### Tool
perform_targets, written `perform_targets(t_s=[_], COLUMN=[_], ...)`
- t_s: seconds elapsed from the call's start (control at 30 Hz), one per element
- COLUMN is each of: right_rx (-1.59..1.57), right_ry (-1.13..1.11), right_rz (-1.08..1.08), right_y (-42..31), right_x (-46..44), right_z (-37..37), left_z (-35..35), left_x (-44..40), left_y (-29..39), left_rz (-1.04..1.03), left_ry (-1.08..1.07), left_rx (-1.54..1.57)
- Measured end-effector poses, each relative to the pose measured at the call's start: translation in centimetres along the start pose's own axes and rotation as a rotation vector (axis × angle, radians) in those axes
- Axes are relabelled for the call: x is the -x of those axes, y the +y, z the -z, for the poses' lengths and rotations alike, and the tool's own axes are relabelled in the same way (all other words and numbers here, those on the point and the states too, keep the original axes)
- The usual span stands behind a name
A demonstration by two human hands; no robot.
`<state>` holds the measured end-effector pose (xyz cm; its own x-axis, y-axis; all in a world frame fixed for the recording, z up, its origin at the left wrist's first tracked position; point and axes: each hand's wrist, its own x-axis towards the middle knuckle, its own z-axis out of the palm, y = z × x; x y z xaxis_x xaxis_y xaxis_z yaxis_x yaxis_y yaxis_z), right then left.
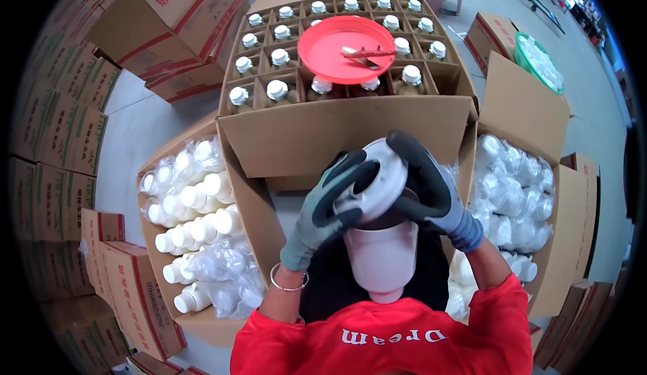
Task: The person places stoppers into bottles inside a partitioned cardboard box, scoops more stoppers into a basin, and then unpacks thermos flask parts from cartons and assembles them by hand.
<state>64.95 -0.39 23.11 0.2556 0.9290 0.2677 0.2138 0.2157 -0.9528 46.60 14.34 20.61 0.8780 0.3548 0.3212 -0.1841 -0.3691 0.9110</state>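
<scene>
My left hand (327, 203) and my right hand (428, 189), both in grey gloves with dark coating, are closed around a round white piece (379, 185). It is tilted, and a dark opening shows on its left side. Directly below it, a white container (382, 257) sits against my lap, its wide mouth upward and narrow end toward my shirt. My right fingers also lie close to its rim; whether they touch it I cannot tell. Ahead of my hands, a red round tray (322, 52) with tweezers-like tools on it rests on top of capped bottles (277, 90).
A divided carton (344, 122) holds the capped bottles. On the left, an open box holds white bottles (195, 230), some in plastic bags; the right box holds bagged white bottles (509, 193). Stacked cartons (64, 132) line the left. A green basket (539, 61) stands far right.
</scene>
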Motion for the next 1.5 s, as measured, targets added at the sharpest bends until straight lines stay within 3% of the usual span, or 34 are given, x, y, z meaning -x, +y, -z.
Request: perform_targets(t_s=[0.03,0.07,0.13,0.17,0.2,0.27,0.3,0.33,0.37,0.4,0.43,0.53,0.6,0.63,0.67,0.77,0.8,0.83,0.93,1.0,1.07,1.13,1.2,1.27,1.3,1.33,1.37,1.43,1.5], right_rx=[0.346,0.370,0.491,0.715,0.691,0.644,0.370,0.220,-0.060,-0.145,-0.225,-0.361,-0.146,-0.207,-0.262,-0.247,-0.236,-0.295,0.047,0.201,0.054,0.047,0.024,0.089,-0.063,-0.255,-0.445,-0.081,0.481], right_ry=[-0.114,-0.139,-0.223,-0.191,-0.168,-0.124,-0.090,0.020,-0.027,-0.181,-0.334,-0.333,-0.345,-0.170,0.008,0.026,0.033,0.054,0.272,0.361,0.399,0.289,0.252,0.207,0.219,0.234,0.248,0.329,0.200], right_rz=[0.160,0.203,0.373,0.452,0.395,0.275,-0.016,0.021,-0.077,-0.092,-0.119,-0.329,-0.712,-0.628,-0.541,-0.431,-0.358,-0.437,-0.430,-0.280,-0.183,-0.320,-0.375,-0.321,-0.347,-0.432,-0.514,-0.136,0.132], right_y=[-0.4,-1.3,-0.2,0.4,0.6,0.8,-0.2,1.8,3.7,4.1,4.5,6.6,7.0,6.8,6.5,7.8,9.5,7.8,3.9,3.6,5.7,4.0,3.2,0.6,-0.8,-1.9,-2.9,-0.4,-1.9], right_x=[-1.5,-2.6,-4.8,-5.8,-6.7,-8.2,-8.5,-9.1,-9.0,-9.1,-9.2,-9.8,-11.5,-11.0,-10.1,-6.6,-4.6,-3.2,1.5,5.7,10.4,13.7,16.0,16.6,16.0,15.2,14.6,13.3,11.7], right_z=[0.8,0.4,-0.3,-1.0,-1.6,-2.4,-3.1,-3.4,-3.7,-2.9,-2.2,-2.0,0.3,0.5,0.7,2.9,3.4,3.2,2.2,1.3,-0.3,-1.5,-2.1,-2.6,-2.7,-2.5,-2.2,-2.2,0.9], left_z=[-0.3,-0.9,-0.3,-0.7,-1.0,-1.2,-1.0,-0.8,-0.6,0.9,1.9,5.0,7.4,8.8,10.1,14.5,13.5,12.4,6.7,2.5,0.0,1.9,1.6,3.9,2.6,2.8,1.6,0.9,4.1], left_x=[0.1,-0.1,-1.7,-2.1,-2.1,-1.0,-1.3,-1.7,-2.0,-2.4,-2.3,-2.6,-3.6,-4.7,-6.1,-8.4,-8.7,-9.2,-6.7,-3.3,-0.4,5.1,7.4,6.1,4.7,3.3,2.0,0.6,0.7], left_y=[0.3,0.9,0.7,0.6,0.5,-1.9,-2.1,-2.4,-2.6,-1.9,-0.9,-3.0,-4.6,-6.9,-8.1,-15.9,-14.4,-12.5,-4.6,-0.7,0.7,-2.5,-1.6,-2.1,0.4,2.3,4.4,5.2,2.2], left_rz=[0.168,0.329,0.492,0.440,0.392,0.331,0.160,0.013,-0.101,-0.288,-0.305,-0.374,-0.313,-0.312,-0.175,0.024,0.003,-0.018,-0.283,-0.281,-0.189,-0.151,0.393,0.489,0.453,0.538,0.451,0.385,0.394], left_ry=[0.140,0.279,0.355,0.340,0.325,0.325,0.340,0.409,0.527,0.470,0.288,0.031,0.176,0.345,0.471,0.420,0.427,0.435,0.081,-0.401,-0.718,-0.174,0.262,0.323,0.410,0.328,0.418,0.492,0.536], left_rx=[0.271,0.544,1.153,1.134,1.117,0.809,0.498,0.113,-0.223,-0.603,-0.735,-0.757,-0.783,-0.761,-0.822,-1.228,-1.203,-1.177,-0.477,-0.140,-0.303,-0.133,-0.100,0.117,0.192,0.157,0.262,0.441,0.454])
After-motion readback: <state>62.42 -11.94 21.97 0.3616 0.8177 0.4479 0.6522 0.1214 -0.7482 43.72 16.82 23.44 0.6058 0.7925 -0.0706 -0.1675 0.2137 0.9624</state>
